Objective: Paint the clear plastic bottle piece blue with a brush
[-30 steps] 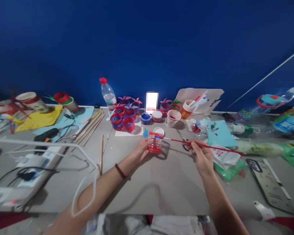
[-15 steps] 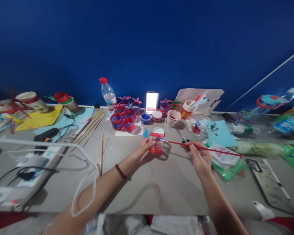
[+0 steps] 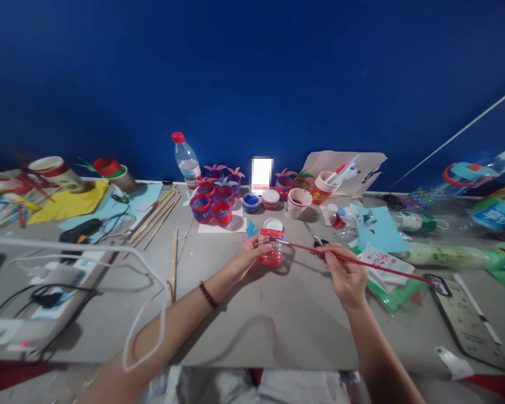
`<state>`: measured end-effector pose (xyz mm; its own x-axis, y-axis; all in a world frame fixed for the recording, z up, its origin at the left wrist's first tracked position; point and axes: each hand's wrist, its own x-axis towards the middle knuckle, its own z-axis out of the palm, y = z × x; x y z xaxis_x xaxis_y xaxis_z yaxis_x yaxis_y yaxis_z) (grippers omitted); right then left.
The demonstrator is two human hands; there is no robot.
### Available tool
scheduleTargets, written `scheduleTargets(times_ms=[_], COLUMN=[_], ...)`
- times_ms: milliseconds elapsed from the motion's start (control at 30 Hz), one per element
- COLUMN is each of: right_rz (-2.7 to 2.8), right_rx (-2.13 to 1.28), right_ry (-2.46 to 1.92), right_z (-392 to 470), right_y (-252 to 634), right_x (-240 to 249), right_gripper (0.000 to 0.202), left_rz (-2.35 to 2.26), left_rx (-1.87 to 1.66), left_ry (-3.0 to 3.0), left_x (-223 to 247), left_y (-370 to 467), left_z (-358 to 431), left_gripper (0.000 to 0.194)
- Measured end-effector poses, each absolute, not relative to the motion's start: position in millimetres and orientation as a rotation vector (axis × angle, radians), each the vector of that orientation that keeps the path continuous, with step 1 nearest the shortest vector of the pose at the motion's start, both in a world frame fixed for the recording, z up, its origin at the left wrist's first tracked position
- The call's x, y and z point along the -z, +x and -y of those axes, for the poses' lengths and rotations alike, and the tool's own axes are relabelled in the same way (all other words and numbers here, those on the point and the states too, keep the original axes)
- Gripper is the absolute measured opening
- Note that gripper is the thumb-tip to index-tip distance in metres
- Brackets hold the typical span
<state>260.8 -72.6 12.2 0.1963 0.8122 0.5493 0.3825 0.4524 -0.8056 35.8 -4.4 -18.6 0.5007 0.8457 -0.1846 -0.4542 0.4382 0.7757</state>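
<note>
My left hand (image 3: 249, 255) is closed around the side of a small clear plastic cup (image 3: 271, 253) with red painted bands at its top and bottom. Between the fingers of my right hand (image 3: 345, 275) is a long red paintbrush (image 3: 379, 266). Its tip meets the cup's side just below the upper red band, where a patch of blue shows. Behind the cup stand an open jar of blue paint (image 3: 251, 203) and a white-lidded jar (image 3: 270, 199). A round white lid (image 3: 273, 224) and a blue paper cutout (image 3: 252, 228) lie close to the cup.
Several red-and-blue painted cups (image 3: 221, 213) stand at the back left, near a water bottle (image 3: 187, 163). Paper cups (image 3: 298, 203) are behind, slightly right. Wooden sticks (image 3: 155, 221) and a power strip (image 3: 67, 297) lie left. Scissors (image 3: 318, 240) and a phone (image 3: 467, 320) lie right.
The cup has shifted very slightly to the right with my left hand. My right hand has moved a little right, and the paintbrush's rear end reaches farther right and lower.
</note>
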Motion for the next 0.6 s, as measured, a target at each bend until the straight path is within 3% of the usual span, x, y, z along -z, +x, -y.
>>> scheduleTargets(times_ms=[600], right_rz=[1.389], right_rx=[-0.365], right_ry=[-1.136], right_z=[73.9], right_y=[267.3], right_x=[-19.4], right_gripper=[0.017], left_rz=[-0.6], left_rx=[-0.86], left_ry=[0.745], left_x=[15.6], left_y=[32.1], left_z=[3.7], left_gripper=[0.053])
